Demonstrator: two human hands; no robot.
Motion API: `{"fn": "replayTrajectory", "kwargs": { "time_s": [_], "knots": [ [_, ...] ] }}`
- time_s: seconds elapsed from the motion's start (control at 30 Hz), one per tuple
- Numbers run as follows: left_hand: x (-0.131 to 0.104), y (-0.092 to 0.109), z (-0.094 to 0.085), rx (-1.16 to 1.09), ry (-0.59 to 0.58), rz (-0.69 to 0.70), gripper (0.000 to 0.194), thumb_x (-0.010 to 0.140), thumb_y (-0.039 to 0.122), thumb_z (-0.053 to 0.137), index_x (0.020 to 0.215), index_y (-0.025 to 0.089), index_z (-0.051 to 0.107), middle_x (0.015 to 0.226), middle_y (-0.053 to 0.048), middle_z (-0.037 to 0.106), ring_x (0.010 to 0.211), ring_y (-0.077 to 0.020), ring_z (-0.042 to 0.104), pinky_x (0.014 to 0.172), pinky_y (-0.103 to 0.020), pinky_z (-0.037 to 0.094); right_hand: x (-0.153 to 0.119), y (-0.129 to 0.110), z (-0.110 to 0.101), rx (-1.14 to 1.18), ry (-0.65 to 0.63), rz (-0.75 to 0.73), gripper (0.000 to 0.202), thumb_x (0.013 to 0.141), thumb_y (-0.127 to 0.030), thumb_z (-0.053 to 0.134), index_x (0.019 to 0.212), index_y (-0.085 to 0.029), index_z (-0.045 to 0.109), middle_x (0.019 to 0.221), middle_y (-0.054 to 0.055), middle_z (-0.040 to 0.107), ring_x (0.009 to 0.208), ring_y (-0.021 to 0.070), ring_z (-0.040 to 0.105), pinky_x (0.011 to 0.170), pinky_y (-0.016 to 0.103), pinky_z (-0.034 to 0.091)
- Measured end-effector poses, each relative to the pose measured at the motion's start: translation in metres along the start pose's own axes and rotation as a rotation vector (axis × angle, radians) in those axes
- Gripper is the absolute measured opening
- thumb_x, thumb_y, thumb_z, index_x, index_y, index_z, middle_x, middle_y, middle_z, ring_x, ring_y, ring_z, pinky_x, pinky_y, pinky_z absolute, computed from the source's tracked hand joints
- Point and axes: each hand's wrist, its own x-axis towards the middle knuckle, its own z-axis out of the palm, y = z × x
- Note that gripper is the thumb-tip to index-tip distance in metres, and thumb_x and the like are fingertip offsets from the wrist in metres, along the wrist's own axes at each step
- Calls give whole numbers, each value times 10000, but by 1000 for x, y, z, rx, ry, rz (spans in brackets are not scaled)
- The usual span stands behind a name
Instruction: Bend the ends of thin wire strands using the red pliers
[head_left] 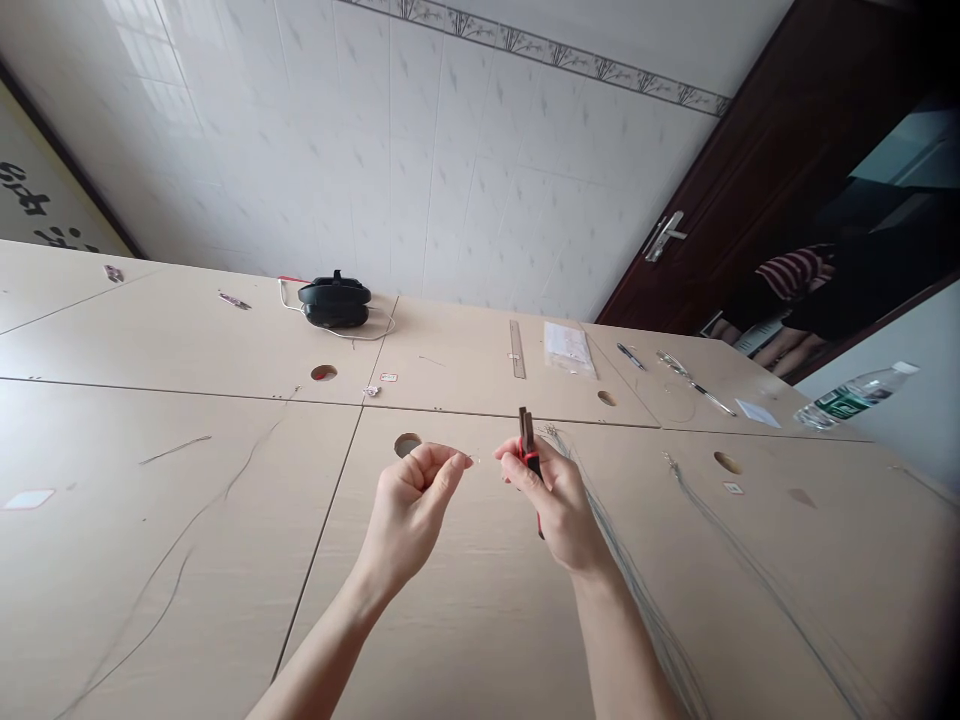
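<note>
My right hand (551, 495) is closed around a pair of pliers (528, 440) with red and black handles, its dark jaws pointing up and away from me. To its left, my left hand (420, 500) pinches something tiny and thin between thumb and forefinger; a small glint shows just beyond the fingertips, too fine to name. A short gap separates the two hands above the table. Just right of my right hand lies a bundle of long thin wires (622, 560), its small metallic ends (553, 432) near the hand.
A second wire bundle (739, 545) lies farther right, near a water bottle (847, 398). Toward the wall are a black case (335, 300) with a white cable, a ruler (517, 350) and a plastic bag (568, 348). Loose wires (187, 530) lie left. Round holes (324, 373) pierce the tabletop.
</note>
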Motion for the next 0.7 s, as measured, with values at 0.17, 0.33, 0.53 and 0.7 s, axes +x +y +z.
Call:
{"fn": "replayTrajectory", "kwargs": {
  "time_s": [0.17,0.33,0.53,0.7],
  "knots": [
    [-4,0,2,42,-13,29,328,889,459,572,796,156,656,571,43,367,514,-91,248,455,-227,212,-4,-5,7,85,-116,6,252,935,-431,547,818,-207,552,709,-18,456,656,135,405,613,273,355],
    [-6,-2,4,84,-42,76,312,905,428,550,780,155,633,569,39,413,504,-83,262,449,-216,229,-6,-5,11,84,-131,18,241,940,-394,549,790,-207,522,669,-43,400,608,118,344,583,262,321],
    [-10,-5,3,124,0,133,282,939,400,526,962,178,698,536,46,441,483,-97,397,452,-208,331,-6,-2,12,39,-97,-24,239,947,-365,535,771,-210,492,657,-43,399,585,116,347,558,255,330],
    [-13,4,-7,10,41,202,282,943,398,544,1067,246,747,1262,-89,657,1170,-242,595,901,-331,528,-3,0,10,5,-58,-36,244,934,-364,556,755,-213,488,663,-39,424,582,114,367,553,252,339]
  ]
}}
